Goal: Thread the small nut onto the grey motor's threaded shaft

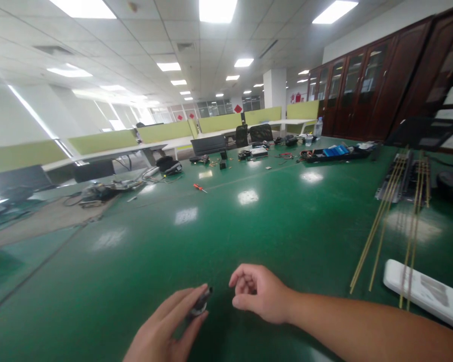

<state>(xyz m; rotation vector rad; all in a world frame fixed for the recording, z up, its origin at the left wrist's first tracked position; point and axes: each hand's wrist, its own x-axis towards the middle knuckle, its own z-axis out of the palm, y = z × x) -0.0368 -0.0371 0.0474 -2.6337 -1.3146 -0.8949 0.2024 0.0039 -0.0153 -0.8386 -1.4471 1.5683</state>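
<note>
My left hand [173, 324] is closed on a small dark cylindrical object [201, 304], pinched between thumb and fingers. Its black tip sticks out past the fingertips, and the rest is partly hidden and blurred, so its kind does not show. A short gap to the right is my right hand [262, 291], just above the green tabletop [226, 234]. Its fingers are loosely curled, with the thumb apart from them and nothing visible between. Farther off on the table lies a screwdriver [199, 187] with a red handle.
Several thin brass-coloured rods [377, 226] lie at the right beside a long white case [426, 294]. At the back stand a black tray [335, 153] with blue items and a plastic bottle [318, 127]. Cables and parts [101, 191] are piled at the left.
</note>
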